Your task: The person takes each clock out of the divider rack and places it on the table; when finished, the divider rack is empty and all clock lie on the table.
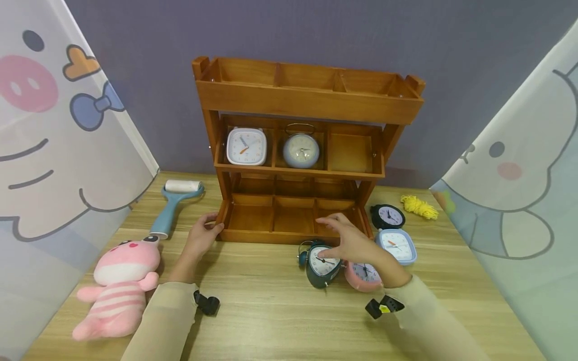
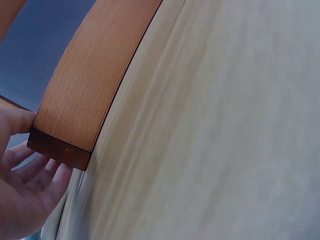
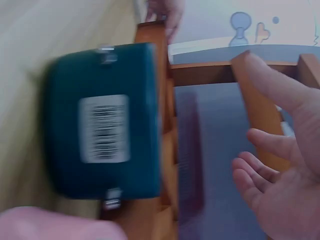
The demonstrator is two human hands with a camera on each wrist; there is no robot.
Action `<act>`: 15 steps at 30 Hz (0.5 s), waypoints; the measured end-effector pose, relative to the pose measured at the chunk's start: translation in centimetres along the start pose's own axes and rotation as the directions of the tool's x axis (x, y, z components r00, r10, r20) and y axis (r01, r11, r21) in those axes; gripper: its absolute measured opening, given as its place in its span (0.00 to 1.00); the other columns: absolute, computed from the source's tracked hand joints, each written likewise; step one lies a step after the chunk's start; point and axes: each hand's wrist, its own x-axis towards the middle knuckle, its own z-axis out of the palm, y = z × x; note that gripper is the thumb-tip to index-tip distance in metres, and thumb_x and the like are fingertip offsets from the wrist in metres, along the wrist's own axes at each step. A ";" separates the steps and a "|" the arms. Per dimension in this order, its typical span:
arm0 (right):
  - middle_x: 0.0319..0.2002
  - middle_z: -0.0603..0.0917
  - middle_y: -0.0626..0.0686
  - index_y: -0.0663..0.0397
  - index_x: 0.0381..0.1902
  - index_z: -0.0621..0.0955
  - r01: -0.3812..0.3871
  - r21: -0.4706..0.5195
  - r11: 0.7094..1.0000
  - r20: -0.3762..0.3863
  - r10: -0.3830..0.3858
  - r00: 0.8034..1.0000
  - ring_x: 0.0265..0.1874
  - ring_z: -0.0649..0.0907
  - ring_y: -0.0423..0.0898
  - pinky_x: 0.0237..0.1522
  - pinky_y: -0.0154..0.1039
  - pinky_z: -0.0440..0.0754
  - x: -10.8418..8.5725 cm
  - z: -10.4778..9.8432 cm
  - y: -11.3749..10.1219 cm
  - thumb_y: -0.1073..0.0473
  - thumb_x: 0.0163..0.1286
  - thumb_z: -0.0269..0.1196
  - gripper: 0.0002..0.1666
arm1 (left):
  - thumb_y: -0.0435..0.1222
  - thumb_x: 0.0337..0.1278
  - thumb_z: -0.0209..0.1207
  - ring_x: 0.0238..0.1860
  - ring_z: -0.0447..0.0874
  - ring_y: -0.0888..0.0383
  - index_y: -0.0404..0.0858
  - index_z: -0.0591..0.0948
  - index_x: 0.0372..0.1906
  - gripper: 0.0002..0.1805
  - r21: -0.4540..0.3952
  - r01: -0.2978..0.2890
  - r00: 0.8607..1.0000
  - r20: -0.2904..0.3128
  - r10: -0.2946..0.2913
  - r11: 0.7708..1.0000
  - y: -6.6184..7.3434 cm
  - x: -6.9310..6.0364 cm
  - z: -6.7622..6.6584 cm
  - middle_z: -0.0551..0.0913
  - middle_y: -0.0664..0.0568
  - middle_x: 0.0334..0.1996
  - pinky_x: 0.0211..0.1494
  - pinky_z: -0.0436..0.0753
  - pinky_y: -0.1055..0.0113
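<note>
My left hand grips the front left end of the lowest tray of a brown wooden three-tier shelf. In the left wrist view its thumb and fingers lie on either side of the wooden end piece. My right hand, fingers spread and thumb apart, hovers over a dark green alarm clock at the shelf's front. The right wrist view has a gap between that hand and the clock's labelled underside. Under my right wrist a pink clock is partly hidden.
A light blue clock and a black clock lie to the right, near yellow yarn. The middle tier holds a white clock and a round grey-blue clock. On the left are a lint roller and a pink plush toy.
</note>
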 end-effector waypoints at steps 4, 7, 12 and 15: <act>0.58 0.69 0.58 0.53 0.68 0.71 -0.003 -0.024 1.000 -0.129 0.000 0.992 0.56 0.73 0.59 0.53 0.57 0.74 1.0 -1.2 -1.5 0.52 0.54 0.77 0.44 | 0.35 0.71 0.53 0.62 0.68 0.40 0.28 0.63 0.69 0.27 0.001 0.002 1.000 0.001 -0.002 1.000 0.0 0.0 0.0 0.68 0.32 0.63 0.56 0.75 0.53; 0.59 0.69 0.59 0.54 0.67 0.72 0.004 -0.036 0.999 -0.218 -0.012 0.976 0.55 0.74 0.59 0.54 0.56 0.74 2.0 -2.1 -2.6 0.54 0.55 0.76 0.43 | 0.35 0.71 0.53 0.62 0.68 0.39 0.28 0.63 0.69 0.27 0.005 -0.002 1.000 0.001 0.002 1.000 0.0 0.0 0.0 0.68 0.32 0.62 0.55 0.75 0.53; 0.58 0.69 0.60 0.57 0.66 0.72 0.058 -0.045 0.997 -0.339 -0.070 0.938 0.54 0.74 0.59 0.56 0.54 0.72 3.9 -3.2 -4.0 0.56 0.55 0.76 0.42 | 0.34 0.70 0.53 0.62 0.68 0.40 0.28 0.64 0.69 0.27 0.003 -0.005 1.000 -0.003 0.005 1.000 0.0 0.0 0.1 0.69 0.32 0.62 0.55 0.75 0.53; 0.59 0.67 0.61 0.57 0.67 0.72 0.085 -0.043 0.995 -0.394 -0.095 0.914 0.54 0.72 0.59 0.55 0.54 0.71 5.1 -3.6 -4.7 0.56 0.56 0.76 0.42 | 0.34 0.70 0.53 0.62 0.68 0.40 0.29 0.64 0.69 0.27 -0.001 0.000 1.000 -0.002 0.000 1.000 -0.1 0.0 0.1 0.69 0.32 0.62 0.55 0.75 0.53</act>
